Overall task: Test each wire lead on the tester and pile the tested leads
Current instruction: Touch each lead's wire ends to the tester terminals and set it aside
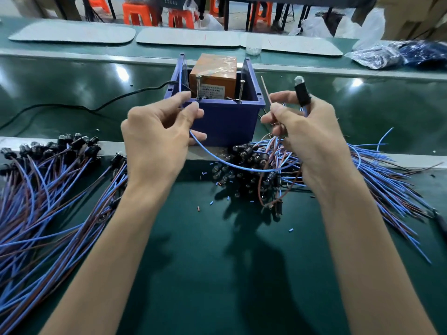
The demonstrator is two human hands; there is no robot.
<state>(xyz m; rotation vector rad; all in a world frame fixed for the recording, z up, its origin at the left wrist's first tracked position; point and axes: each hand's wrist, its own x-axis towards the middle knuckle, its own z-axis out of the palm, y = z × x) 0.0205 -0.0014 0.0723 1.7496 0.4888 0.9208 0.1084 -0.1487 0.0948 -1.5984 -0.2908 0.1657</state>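
The tester (225,117) is a blue plastic box with an orange block inside and two upright screws (198,87) on its front rim. My left hand (157,136) pinches the end of a blue wire (242,166) close to the left screw. My right hand (312,134) grips the same lead's black bulb socket (302,93), bulb up, and pinches its brown wire (266,91), which points up beside the box's right corner. The blue wire sags in a loop between both hands.
One pile of leads (48,189) fans across the table's left. Another heap (278,170) of sockets and wires lies under and right of my right hand. A black cable (79,107) runs left from the box. Small insulation bits litter the green mat.
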